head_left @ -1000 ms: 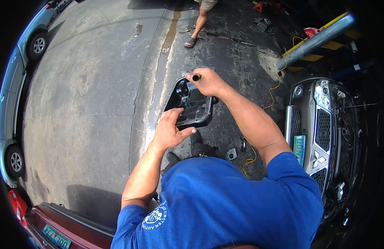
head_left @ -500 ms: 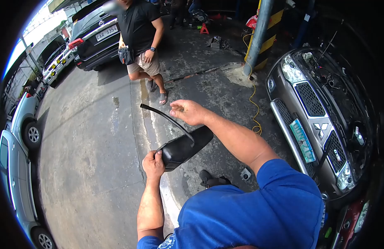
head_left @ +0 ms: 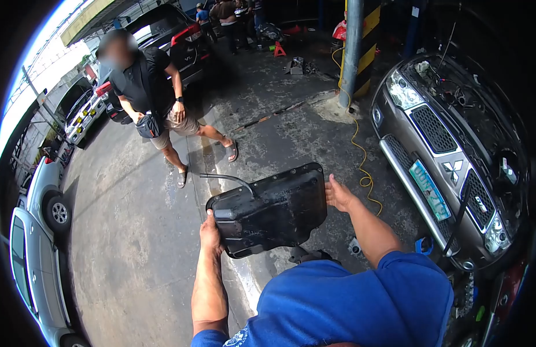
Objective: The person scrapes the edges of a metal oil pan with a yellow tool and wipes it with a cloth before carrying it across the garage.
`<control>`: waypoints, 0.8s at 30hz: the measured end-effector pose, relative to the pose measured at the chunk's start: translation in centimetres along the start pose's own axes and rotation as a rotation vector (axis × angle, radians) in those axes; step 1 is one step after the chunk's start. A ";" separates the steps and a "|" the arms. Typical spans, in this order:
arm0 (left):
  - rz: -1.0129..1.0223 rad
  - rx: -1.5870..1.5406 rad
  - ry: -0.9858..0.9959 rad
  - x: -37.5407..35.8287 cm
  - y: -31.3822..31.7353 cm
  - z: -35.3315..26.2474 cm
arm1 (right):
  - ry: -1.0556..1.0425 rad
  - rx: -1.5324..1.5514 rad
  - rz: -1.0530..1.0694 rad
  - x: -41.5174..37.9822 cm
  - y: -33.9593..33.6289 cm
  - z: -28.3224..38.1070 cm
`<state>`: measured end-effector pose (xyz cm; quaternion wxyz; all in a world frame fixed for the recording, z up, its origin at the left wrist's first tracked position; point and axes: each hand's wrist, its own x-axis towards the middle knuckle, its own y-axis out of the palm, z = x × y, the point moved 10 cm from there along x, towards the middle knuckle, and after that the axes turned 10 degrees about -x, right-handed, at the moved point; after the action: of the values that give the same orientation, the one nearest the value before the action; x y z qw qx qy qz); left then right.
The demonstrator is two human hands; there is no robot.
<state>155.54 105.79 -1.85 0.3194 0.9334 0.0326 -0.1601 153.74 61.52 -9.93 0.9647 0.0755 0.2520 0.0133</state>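
Note:
A black oil pan [head_left: 279, 211] hangs in front of my body, its broad face turned towards me. It has a flanged rim with bolt holes, and a thin curved tube [head_left: 227, 178] sticks out from its upper left part. My left hand [head_left: 210, 232] is closed on the pan's left edge, thumb on the near side. At the opposite edge is my right hand [head_left: 339, 195], fingers stretched and apart, with the fingertips right at the rim.
A person in a black shirt [head_left: 138, 87] walks ahead on the left. On the right stands a grey car [head_left: 447, 156] with its hood raised. A metal post [head_left: 352, 58] and a yellow hose [head_left: 363, 168] are nearby. Silver cars [head_left: 39, 254] line the left side.
The pan has turned from edge-on to show its broad face, and its tube now lies flatter. My right hand has moved right and down to its edge. The walking person has shifted left.

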 end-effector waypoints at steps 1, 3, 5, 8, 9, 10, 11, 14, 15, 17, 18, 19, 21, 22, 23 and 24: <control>-0.006 -0.011 -0.021 0.2 0.2 0.2 | -0.009 0.055 0.078 -0.4 1.0 -0.4; -0.052 -0.002 -0.048 0.4 0.2 0.6 | -0.065 0.044 0.040 -0.8 1.3 -0.3; -0.089 0.010 -0.067 0.5 0.2 0.9 | -0.094 0.023 0.028 -1.2 2.1 0.2; -0.070 -0.029 -0.129 1.1 0.2 1.7 | -0.097 -0.006 0.037 0.1 1.0 -1.0; -0.121 0.004 -0.146 1.2 -0.3 1.7 | -0.093 0.004 0.042 0.5 1.2 -1.3; -0.175 0.032 -0.162 1.4 -0.8 1.5 | -0.015 -0.013 -0.015 -0.4 1.6 -0.9; -0.177 0.022 -0.162 1.7 -1.0 1.5 | -0.018 -0.028 -0.030 -0.8 2.1 -0.4; -0.110 -0.009 -0.189 1.8 -0.5 1.3 | 0.003 -0.068 -0.056 -1.1 2.8 0.0; -0.107 0.006 -0.180 2.0 -0.8 1.1 | 0.025 -0.089 -0.069 -1.2 2.7 0.0; -0.082 0.008 -0.211 2.5 -1.6 1.4 | 0.050 -0.106 -0.092 -1.1 2.4 0.1; -0.070 0.011 -0.229 2.8 -1.8 1.3 | 0.016 -0.098 -0.072 -0.6 2.6 0.4; -0.075 0.007 -0.227 3.2 -2.1 1.1 | -0.017 -0.088 -0.052 -0.1 2.7 0.6; -0.088 -0.006 -0.228 3.9 -2.7 1.4 | -0.070 -0.072 -0.019 1.0 3.1 1.2; -0.092 -0.022 -0.238 4.4 -3.0 1.7 | -0.086 -0.065 -0.006 1.6 3.1 1.4; -0.097 -0.039 -0.247 5.2 -3.2 1.9 | -0.101 -0.059 0.008 2.1 2.9 1.6; -0.102 -0.056 -0.255 6.0 -3.2 1.9 | -0.119 -0.061 0.004 2.6 2.8 2.3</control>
<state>160.19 106.92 -7.09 0.3384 0.8933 0.0437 -0.2927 157.11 64.12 -8.79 0.9798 0.0472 0.1934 0.0187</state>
